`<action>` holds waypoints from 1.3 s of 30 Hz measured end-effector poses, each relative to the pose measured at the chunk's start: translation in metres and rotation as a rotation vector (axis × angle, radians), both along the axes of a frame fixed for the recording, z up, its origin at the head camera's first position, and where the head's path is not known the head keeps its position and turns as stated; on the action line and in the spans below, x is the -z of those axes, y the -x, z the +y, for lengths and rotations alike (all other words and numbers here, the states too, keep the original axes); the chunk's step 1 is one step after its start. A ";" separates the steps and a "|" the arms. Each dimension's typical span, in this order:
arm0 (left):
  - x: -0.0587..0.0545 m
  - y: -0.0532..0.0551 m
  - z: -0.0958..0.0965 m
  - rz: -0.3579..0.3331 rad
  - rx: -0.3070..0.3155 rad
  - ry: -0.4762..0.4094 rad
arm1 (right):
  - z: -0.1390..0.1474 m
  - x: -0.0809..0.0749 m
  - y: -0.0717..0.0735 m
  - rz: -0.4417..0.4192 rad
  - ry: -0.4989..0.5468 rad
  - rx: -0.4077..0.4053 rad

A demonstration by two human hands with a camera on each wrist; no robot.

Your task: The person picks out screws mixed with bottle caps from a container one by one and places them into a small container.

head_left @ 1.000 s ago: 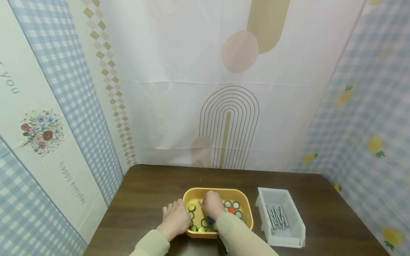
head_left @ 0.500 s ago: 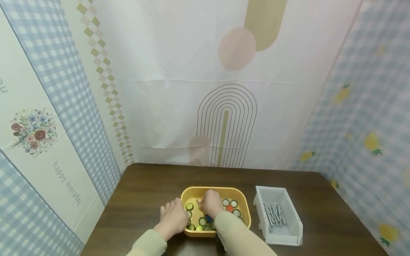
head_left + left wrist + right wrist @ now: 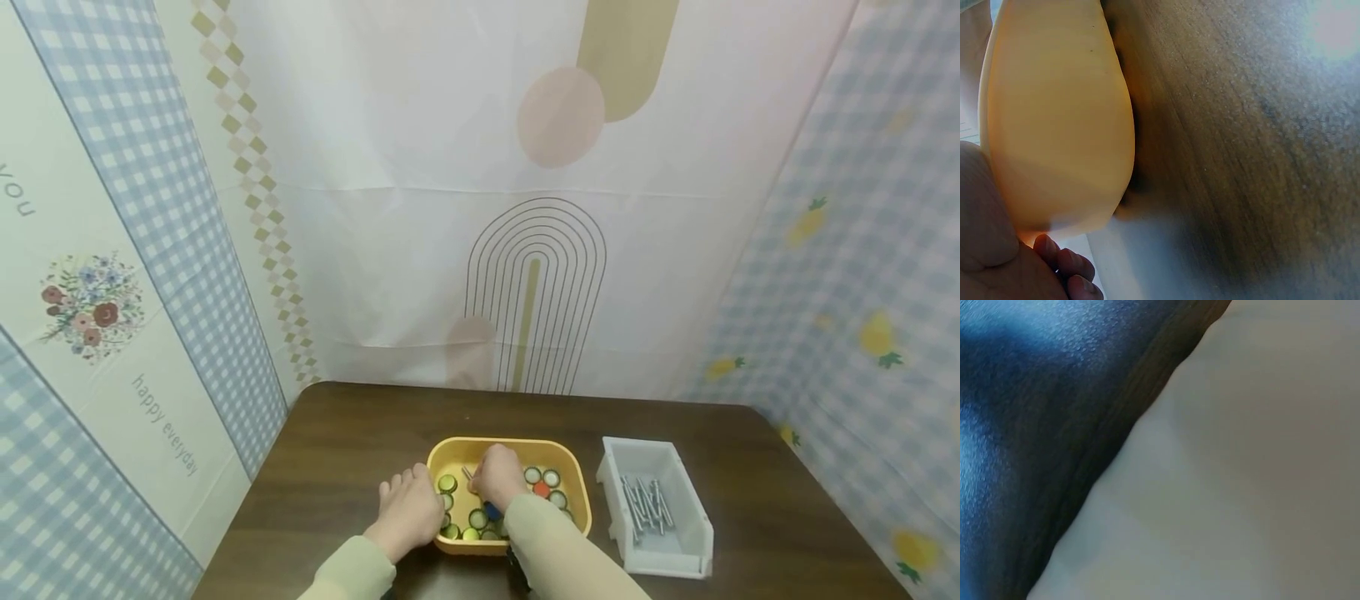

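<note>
A yellow tray (image 3: 567, 454) holds several bottle caps (image 3: 447, 483), green, silvery-rimmed, red and blue. My left hand (image 3: 408, 510) grips the tray's left rim; in the left wrist view its fingers (image 3: 1079, 265) curl by the tray's outer wall (image 3: 1060, 125). Inside the tray, my right hand (image 3: 500, 473) is bent over the middle with curled fingers. A thin silvery rod (image 3: 467, 473) pokes out at its left, pinched by the fingers; its kind is hidden. Just under this hand lies a blue cap (image 3: 492, 511). The right wrist view shows only a pale sleeve (image 3: 1241, 475) and dark table.
To the right of the tray stands a white plastic bin (image 3: 693, 508) with several long metal screws or bolts (image 3: 647, 504) in it. Both containers sit on a dark wooden table (image 3: 360, 425). Patterned cloths (image 3: 420, 250) hang behind and at both sides.
The view shifts slightly with the head. Both hands keep nearly the same places, the left at the rim and the right in the tray with the thin rod.
</note>
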State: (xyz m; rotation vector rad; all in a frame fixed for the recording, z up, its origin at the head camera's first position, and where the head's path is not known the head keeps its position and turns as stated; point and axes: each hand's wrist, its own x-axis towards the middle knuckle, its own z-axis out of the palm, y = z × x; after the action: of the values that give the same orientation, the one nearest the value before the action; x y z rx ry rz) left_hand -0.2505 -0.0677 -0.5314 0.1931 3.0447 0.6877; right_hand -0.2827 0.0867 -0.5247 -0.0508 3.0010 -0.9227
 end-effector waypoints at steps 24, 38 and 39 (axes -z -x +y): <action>-0.001 -0.001 -0.002 -0.002 0.019 -0.015 | 0.071 -0.059 -0.012 -0.073 0.190 -0.112; 0.003 0.001 -0.008 0.001 0.033 0.000 | 0.209 -0.068 -0.041 -0.059 0.185 0.121; 0.002 0.001 -0.009 0.001 0.038 -0.003 | 0.214 -0.068 -0.043 -0.058 0.169 0.130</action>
State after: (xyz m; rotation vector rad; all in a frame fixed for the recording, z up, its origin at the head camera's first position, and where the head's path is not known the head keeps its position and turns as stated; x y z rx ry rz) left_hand -0.2518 -0.0765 -0.5339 0.2512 3.0330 0.6898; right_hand -0.2394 0.3007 -0.4571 0.1695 2.8947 -1.1670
